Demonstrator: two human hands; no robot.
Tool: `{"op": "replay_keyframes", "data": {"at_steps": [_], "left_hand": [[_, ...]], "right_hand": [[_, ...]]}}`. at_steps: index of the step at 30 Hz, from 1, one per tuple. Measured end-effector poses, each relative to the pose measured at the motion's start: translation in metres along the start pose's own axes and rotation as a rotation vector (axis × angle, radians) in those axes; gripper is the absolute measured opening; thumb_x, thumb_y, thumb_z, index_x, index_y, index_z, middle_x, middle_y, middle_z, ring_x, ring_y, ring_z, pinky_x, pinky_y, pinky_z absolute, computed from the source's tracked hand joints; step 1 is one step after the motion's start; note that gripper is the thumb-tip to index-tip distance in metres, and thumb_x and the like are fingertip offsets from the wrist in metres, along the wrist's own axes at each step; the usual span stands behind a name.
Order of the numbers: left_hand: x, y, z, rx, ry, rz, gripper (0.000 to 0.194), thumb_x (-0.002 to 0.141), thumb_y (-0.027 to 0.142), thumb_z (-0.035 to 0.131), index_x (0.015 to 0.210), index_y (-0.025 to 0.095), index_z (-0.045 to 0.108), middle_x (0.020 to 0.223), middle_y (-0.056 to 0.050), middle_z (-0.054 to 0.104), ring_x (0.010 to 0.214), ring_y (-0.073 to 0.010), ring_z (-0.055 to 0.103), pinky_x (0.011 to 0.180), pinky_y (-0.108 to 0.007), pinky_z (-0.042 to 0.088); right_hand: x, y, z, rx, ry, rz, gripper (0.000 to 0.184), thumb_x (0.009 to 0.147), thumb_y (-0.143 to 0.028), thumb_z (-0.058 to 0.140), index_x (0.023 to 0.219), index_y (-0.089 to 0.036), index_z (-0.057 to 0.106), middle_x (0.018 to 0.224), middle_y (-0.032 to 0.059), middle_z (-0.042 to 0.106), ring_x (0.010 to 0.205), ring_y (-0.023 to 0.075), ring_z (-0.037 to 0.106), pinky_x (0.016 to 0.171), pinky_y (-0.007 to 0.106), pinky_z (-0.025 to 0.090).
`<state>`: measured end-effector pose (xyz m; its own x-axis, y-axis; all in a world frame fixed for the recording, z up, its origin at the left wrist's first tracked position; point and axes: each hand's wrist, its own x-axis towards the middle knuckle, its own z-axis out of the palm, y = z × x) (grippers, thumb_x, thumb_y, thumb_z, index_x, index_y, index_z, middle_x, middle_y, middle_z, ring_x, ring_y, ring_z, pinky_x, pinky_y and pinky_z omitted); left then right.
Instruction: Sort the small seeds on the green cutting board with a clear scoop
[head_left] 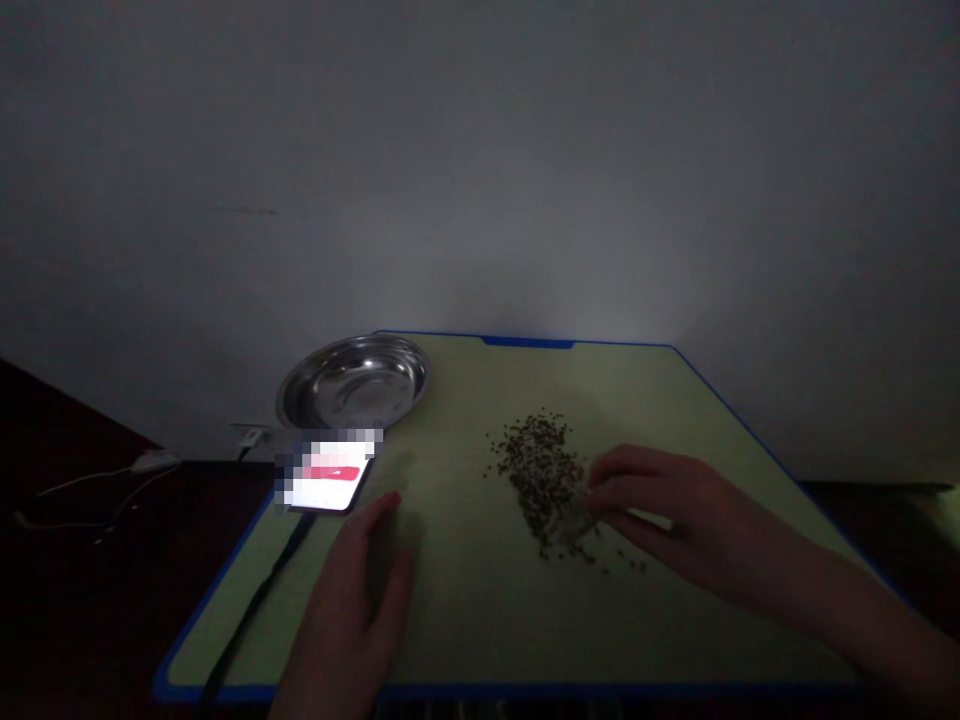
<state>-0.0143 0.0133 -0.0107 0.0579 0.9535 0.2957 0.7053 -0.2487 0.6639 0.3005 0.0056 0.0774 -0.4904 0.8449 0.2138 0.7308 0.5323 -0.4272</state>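
Observation:
A loose pile of small dark beans or seeds (540,465) lies spread over the pale green tabletop, with paler bits among them. At its right edge is my right hand (652,500), fingers and thumb brought together in a pinch. A pale, blurry patch (574,522) shows just by the fingertips; I cannot make out what it is or whether it is held. My left hand (356,590) rests over the left side of the table, thumb apart from the fingers, with nothing in it. Its fingertips are close to a lit phone (330,490).
A shiny metal basin (360,385) stands at the table's back left corner, behind the phone. A dark cable (262,590) runs from the phone to the front edge. The green table (465,630) has a blue rim. White cords and a wall socket (251,437) are left of it.

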Motion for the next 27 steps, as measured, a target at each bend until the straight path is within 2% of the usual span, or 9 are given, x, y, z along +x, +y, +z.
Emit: {"op": "replay_keyframes", "data": {"at_steps": [3,6,8,11,16,21,27], "left_hand": [[0.0,0.001,0.0,0.015,-0.003,0.016,0.042,0.091,0.044,0.046,0.126,0.021,0.053,0.126,-0.013,0.066,0.114,-0.0317,0.065,0.092,-0.054,0.056],[0.0,0.001,0.0,0.032,-0.013,0.028,0.043,0.092,0.045,0.045,0.127,0.022,0.052,0.126,-0.014,0.066,0.115,-0.0319,0.065,0.091,-0.054,0.056],[0.0,0.0,0.0,0.038,-0.024,0.026,0.043,0.091,0.046,0.046,0.126,0.022,0.053,0.125,-0.013,0.066,0.114,-0.0318,0.066,0.091,-0.054,0.057],[0.0,0.0,0.001,0.046,-0.02,0.026,0.043,0.09,0.046,0.046,0.125,0.022,0.054,0.123,-0.013,0.067,0.111,-0.0323,0.067,0.089,-0.054,0.057],[0.0,0.0,0.002,0.052,-0.014,0.029,0.041,0.092,0.045,0.045,0.124,0.022,0.054,0.122,-0.013,0.067,0.112,-0.0318,0.066,0.091,-0.054,0.056],[-0.001,-0.003,0.0,0.057,-0.035,0.045,0.04,0.093,0.044,0.045,0.126,0.023,0.053,0.122,-0.012,0.067,0.11,-0.03,0.067,0.091,-0.053,0.057],[-0.004,-0.012,-0.001,0.064,-0.084,0.042,0.039,0.094,0.042,0.046,0.13,0.025,0.05,0.13,-0.011,0.064,0.118,-0.0307,0.063,0.096,-0.053,0.055]], "right_hand": [[-0.033,-0.001,0.0,-0.15,0.018,0.056,0.024,0.097,-0.026,0.048,0.102,-0.028,0.072,0.088,0.0058,0.071,0.074,0.0185,0.068,0.064,0.032,0.053],[-0.058,-0.003,0.014,-0.171,-0.044,0.11,0.026,0.097,-0.026,0.046,0.098,-0.03,0.072,0.081,0.005,0.072,0.062,0.0184,0.067,0.056,0.032,0.051],[-0.062,-0.007,0.026,-0.169,-0.075,0.145,0.027,0.097,-0.024,0.045,0.098,-0.03,0.072,0.081,0.0041,0.072,0.062,0.0187,0.067,0.056,0.032,0.05],[-0.05,-0.012,0.043,-0.171,-0.088,0.157,0.026,0.095,-0.021,0.047,0.096,-0.027,0.072,0.081,0.0033,0.072,0.065,0.0189,0.068,0.058,0.032,0.049],[-0.005,-0.01,0.054,-0.217,-0.016,0.131,0.02,0.093,-0.021,0.053,0.094,-0.023,0.073,0.084,0.0036,0.073,0.069,0.0189,0.068,0.06,0.03,0.045],[0.025,0.007,0.051,-0.316,0.001,0.183,0.017,0.092,-0.021,0.056,0.096,-0.022,0.073,0.09,0.0043,0.074,0.075,0.0221,0.07,0.062,0.031,0.045],[0.033,0.036,0.041,-0.428,0.055,0.239,0.018,0.094,-0.022,0.054,0.099,-0.022,0.072,0.093,0.0037,0.074,0.077,0.022,0.071,0.064,0.031,0.048]]}}
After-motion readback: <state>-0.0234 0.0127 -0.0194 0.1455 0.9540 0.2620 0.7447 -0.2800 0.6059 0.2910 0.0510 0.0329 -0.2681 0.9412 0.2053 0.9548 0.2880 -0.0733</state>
